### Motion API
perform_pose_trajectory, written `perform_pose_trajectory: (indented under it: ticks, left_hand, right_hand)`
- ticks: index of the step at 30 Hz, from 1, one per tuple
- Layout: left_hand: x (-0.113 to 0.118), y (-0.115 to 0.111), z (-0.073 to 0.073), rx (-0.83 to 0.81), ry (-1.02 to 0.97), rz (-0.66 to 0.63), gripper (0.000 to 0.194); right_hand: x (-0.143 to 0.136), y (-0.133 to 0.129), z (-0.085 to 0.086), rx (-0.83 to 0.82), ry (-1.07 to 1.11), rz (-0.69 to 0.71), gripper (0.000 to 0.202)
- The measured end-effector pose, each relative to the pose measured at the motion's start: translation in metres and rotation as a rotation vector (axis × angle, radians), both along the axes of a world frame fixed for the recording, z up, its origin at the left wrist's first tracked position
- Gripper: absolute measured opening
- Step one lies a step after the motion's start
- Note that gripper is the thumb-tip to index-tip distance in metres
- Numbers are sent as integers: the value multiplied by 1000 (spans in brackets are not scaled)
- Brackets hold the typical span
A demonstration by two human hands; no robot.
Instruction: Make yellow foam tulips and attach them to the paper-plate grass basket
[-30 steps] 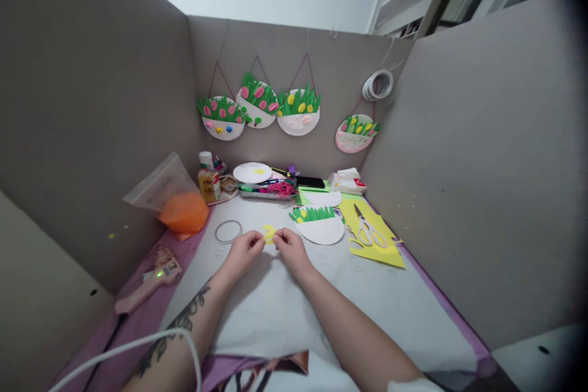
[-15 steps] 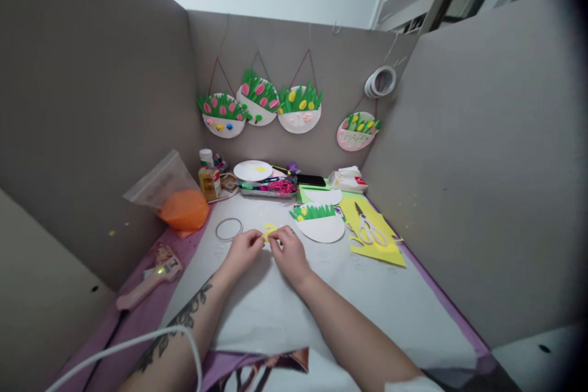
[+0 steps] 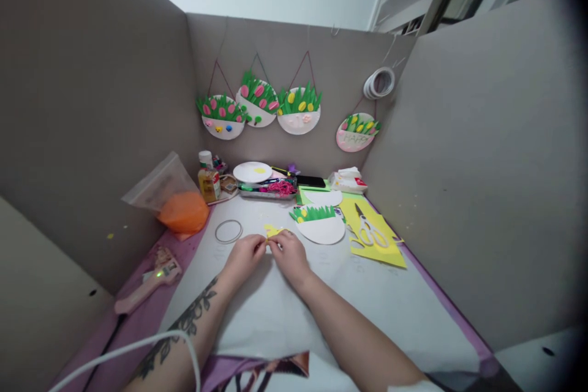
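My left hand (image 3: 245,254) and my right hand (image 3: 288,252) meet over the white table cover, thumbs and fingertips pinched together. Between them is a small yellow paper piece, mostly covered by my fingers. Just beyond the fingertips lie yellow paper cut-outs (image 3: 272,229). To the right of my right hand rests a cut white paper plate (image 3: 324,233) with green paper grass (image 3: 316,214) and yellow paper tulips along its top. A pair of thin rings (image 3: 228,231) lies flat beyond my left hand.
White-handled scissors (image 3: 372,234) lie on yellow paper (image 3: 386,254) at right. A pink glue gun (image 3: 149,285), a bag of orange material (image 3: 184,211) and a glue bottle (image 3: 209,180) stand left. A tray (image 3: 269,193) sits behind. Decorated plates (image 3: 298,122) hang on the grey partition.
Both hands have drawn slightly toward me, still pinched together. More of the yellow cut-outs beyond the fingertips now shows. Other things stay where they were.
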State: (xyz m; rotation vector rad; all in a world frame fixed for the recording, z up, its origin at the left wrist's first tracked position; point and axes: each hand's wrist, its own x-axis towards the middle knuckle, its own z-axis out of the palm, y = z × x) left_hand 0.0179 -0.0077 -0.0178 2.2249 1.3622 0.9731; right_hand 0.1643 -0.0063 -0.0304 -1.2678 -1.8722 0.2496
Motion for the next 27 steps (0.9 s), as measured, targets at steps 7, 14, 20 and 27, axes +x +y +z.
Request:
perform_pose_trajectory:
  ticks: [7,14,20,27]
  left_hand:
    - [-1,2,-1,3,-5,5,22]
    - [0,2,-2,-13,-33,10,23]
    - [0,1,1,-17,-37,4,23]
    - [0,2,1,-66,-102,23,26]
  right_hand:
    - [2,3,-2,-51,105,48,17]
    - [2,3,-2,-17,69,47,15]
    - [2,4,-1,35,24,6,17]
    - [2,0,2,87,-16,31,15]
